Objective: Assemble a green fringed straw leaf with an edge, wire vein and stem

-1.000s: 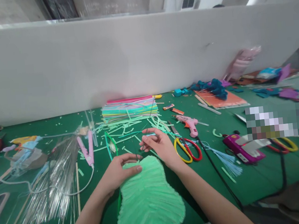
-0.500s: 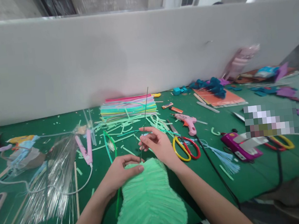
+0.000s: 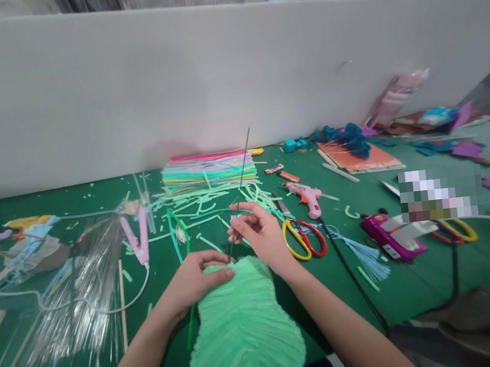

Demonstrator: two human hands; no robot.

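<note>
A fuzzy light-green leaf-shaped piece [image 3: 245,329], ribbed like pipe cleaners laid side by side, lies in front of me. My left hand [image 3: 205,281] pinches its far edge, thumb on top and fingers tucked behind. From that edge a thin dark wire [image 3: 245,159] rises, leaning away to the right. Closed around this wire is my right hand [image 3: 256,229], thumb and fingers pinching it a little above the piece. Just left of my hands stands a loop of green pipe cleaner [image 3: 185,230].
Pipe cleaners [image 3: 209,172] lie bundled at the back, with cut scraps before them. Scissors [image 3: 305,238] and a pink glue gun [image 3: 310,195] lie right. Left are a pink hair-straightener-like tool [image 3: 139,241] and clear shiny strands [image 3: 77,300]. A purple power strip [image 3: 391,238] sits far right.
The wire's top leans slightly more to the right. Both hands keep their grips, and the whole view has shifted a little.
</note>
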